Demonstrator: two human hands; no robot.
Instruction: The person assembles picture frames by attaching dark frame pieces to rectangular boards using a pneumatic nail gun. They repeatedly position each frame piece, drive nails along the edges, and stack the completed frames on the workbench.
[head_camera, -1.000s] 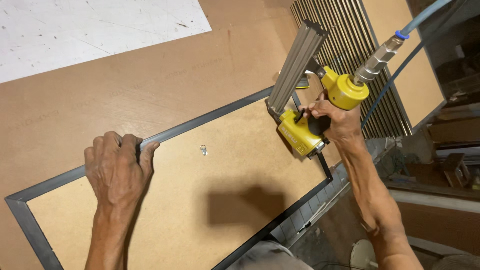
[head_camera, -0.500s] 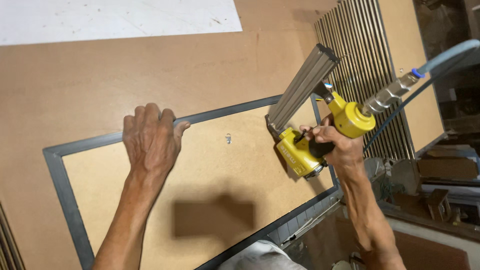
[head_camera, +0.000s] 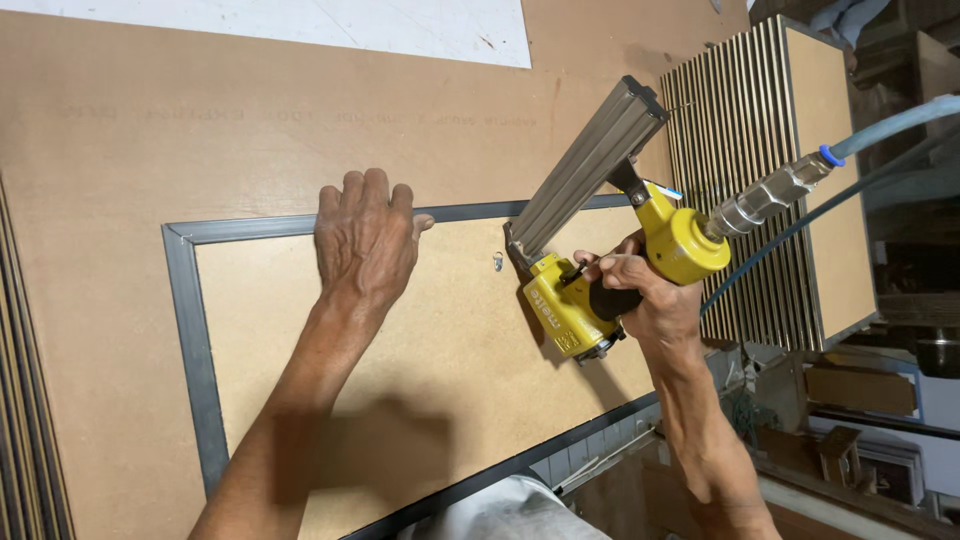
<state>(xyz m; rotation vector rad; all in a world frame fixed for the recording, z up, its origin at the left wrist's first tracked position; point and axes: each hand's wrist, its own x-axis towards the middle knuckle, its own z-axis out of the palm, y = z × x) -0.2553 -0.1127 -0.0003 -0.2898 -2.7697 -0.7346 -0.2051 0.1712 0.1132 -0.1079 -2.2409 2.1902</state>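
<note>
Head view, looking down on brown fibreboard tabletop.

Left hand: open, palm down, fingers spread flat. It presses on the far rail of a grey rectangular picture frame lying face down, fingertips over the rail's outer edge. It grips nothing.

Right hand: closed around the black handle of a yellow pneumatic stapler with a long grey metal magazine. Index finger lies along the front of the handle, near the trigger; whether it is pressed, cannot tell.

Stapler nose sits at the far rail of the frame, near the frame's right end, on the tan backing board. Magazine tilts up and away. A light blue air hose joins the rear of the stapler through a metal coupling.

Small metal hanger clip on the backing board, just left of the stapler nose, between the two hands.

Stack of upright framed panels, ribbed edges showing, stands right of the stapler. White sheet at the far edge.
</note>
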